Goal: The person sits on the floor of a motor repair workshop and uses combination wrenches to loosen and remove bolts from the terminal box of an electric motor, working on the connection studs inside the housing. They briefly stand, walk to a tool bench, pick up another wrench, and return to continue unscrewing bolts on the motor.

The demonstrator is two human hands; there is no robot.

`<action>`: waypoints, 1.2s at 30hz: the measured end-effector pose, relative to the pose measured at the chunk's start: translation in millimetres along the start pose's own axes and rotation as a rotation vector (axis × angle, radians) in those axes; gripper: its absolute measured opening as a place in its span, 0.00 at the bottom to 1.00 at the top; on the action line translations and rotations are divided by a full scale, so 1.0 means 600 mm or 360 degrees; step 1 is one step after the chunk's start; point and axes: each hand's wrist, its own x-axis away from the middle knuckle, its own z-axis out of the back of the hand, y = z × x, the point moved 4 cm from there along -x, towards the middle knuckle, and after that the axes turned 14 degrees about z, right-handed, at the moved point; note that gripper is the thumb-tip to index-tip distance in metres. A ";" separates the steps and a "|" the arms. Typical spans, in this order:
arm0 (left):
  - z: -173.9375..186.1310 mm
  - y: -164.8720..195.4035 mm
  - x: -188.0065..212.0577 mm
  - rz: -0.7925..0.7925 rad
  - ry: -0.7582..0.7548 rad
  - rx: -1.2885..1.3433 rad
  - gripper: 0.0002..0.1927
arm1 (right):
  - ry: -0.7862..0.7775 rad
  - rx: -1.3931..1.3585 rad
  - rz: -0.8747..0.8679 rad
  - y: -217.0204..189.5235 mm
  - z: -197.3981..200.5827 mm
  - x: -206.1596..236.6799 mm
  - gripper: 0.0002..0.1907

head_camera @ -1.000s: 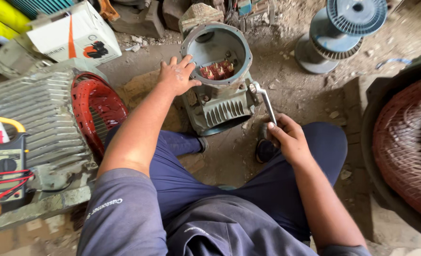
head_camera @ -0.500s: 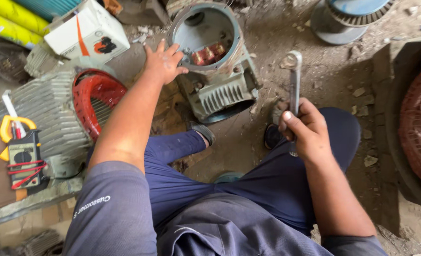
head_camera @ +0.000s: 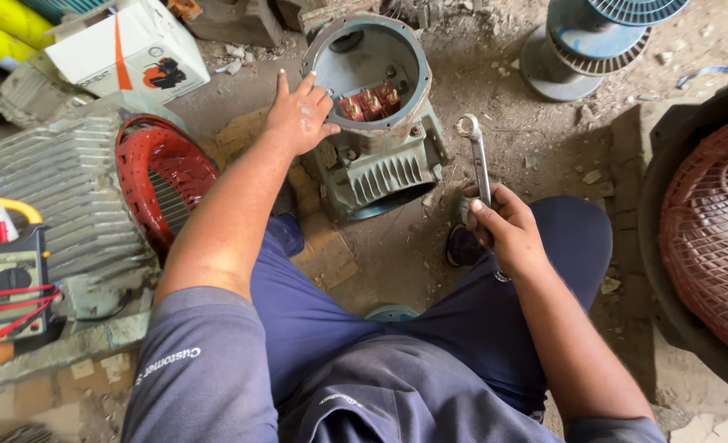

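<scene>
Sitting on a dusty workshop floor, my right hand grips closed around the wrench, its ring end pointing away beside the motor housing; left hand rests open on its rim.

**Count of things on the workshop floor**

Two hands show: the left hand at upper centre and the right hand right of centre. There is one wrench, just right of the upper centre. One open grey motor housing stands at upper centre, and inside it three copper-coloured terminals can be counted. One ribbed grey motor body lies at the left, with one red fan cover against it. One yellow clamp meter sits at the far left edge. One white cardboard box is at upper left, beside two yellow tubes. One blue spool stands at upper right. One copper winding fills the right edge.
</scene>
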 end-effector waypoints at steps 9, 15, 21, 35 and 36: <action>-0.002 -0.023 -0.022 -0.0465 0.0212 0.0447 0.34 | 0.0119 0.0218 -0.0101 0.020 -0.023 -0.131 0.15; -0.011 -0.010 -0.019 -0.0301 0.0235 0.0480 0.35 | 0.0217 0.0447 -0.0100 0.126 -0.030 -0.306 0.15; 0.007 0.007 -0.003 -0.0121 0.0274 0.0500 0.39 | 0.0347 0.0960 0.0069 0.182 -0.051 -0.355 0.24; 0.025 0.030 0.016 0.0021 0.0284 0.0344 0.40 | 0.0410 0.0998 0.0074 0.167 -0.054 -0.376 0.25; 0.029 0.031 0.021 0.0031 0.0291 0.0341 0.40 | 0.0406 0.0988 0.0075 0.168 -0.053 -0.382 0.25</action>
